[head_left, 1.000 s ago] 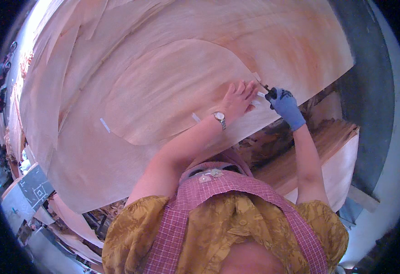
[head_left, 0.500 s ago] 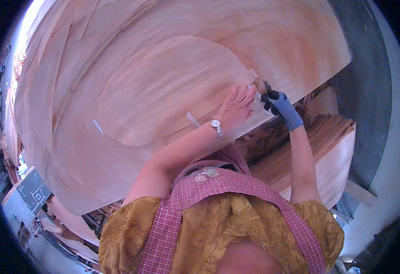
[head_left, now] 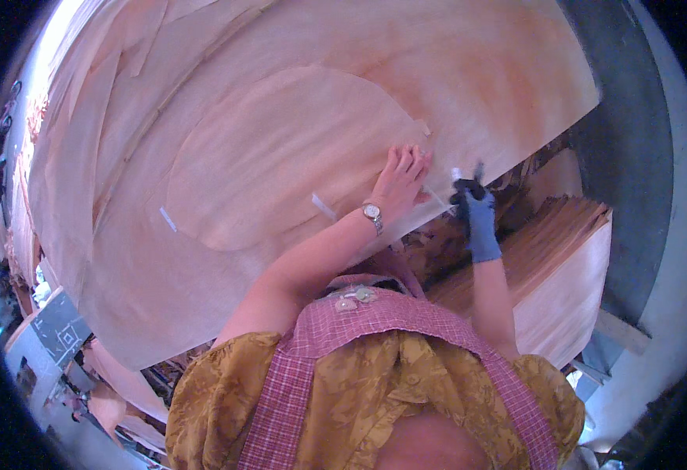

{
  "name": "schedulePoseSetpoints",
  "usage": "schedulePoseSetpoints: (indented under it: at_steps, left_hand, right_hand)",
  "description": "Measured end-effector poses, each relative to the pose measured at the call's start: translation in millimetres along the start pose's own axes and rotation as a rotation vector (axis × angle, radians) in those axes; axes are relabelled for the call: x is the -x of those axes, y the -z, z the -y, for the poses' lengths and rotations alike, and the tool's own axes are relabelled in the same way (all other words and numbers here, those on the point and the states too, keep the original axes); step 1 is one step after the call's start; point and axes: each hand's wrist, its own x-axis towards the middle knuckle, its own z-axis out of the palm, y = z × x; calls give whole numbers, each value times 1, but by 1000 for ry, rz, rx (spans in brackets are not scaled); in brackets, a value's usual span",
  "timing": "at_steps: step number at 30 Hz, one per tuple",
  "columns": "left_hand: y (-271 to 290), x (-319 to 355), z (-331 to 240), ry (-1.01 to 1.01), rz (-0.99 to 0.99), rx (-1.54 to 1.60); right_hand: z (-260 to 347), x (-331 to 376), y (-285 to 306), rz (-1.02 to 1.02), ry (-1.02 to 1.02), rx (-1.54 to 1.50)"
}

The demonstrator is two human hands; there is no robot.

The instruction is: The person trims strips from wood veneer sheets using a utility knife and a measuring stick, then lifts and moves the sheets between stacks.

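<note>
My bare left hand (head_left: 400,178), with a watch (head_left: 371,211) on the wrist, lies on a large thin sheet of wood veneer (head_left: 508,94). Its fingers are stretched out near the lower right edge of an oval veneer piece (head_left: 296,141). A thin pale strip of tape (head_left: 437,196) runs by my thumb toward the sheet's near edge. My right hand (head_left: 478,211), in a blue glove with black fingers, is closed at that edge around a small dark tool with a white end (head_left: 457,174). Blur and the fingers hide the tool's exact kind.
White tape strips lie at the oval's left (head_left: 168,218) and near (head_left: 324,206) edges. Below the sheet, at right, stands a thick stack of veneer (head_left: 555,258). Long loose veneer strips (head_left: 104,133) overlap at the far left. A dark surface (head_left: 625,157) borders the right.
My right hand has moved down and slightly left, toward me and off the sheet's edge. My left hand has shifted slightly left, its fingers still on the veneer.
</note>
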Motion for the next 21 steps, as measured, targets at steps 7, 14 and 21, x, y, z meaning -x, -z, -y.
schedulePoseSetpoints:
  at_steps: [7, 14, 21]
  left_hand:
    - [35, 0, 22, 46, -130, 560]
    - [14, -5, 138, 602, -420, 292]
    - [10, -14, 148, 650, -378, 232]
  right_hand:
    - [134, -59, 27, 123, 426, 294]
    - [208, -147, -146, 765, 602, 510]
    - [219, -164, -225, 760, 797, 803]
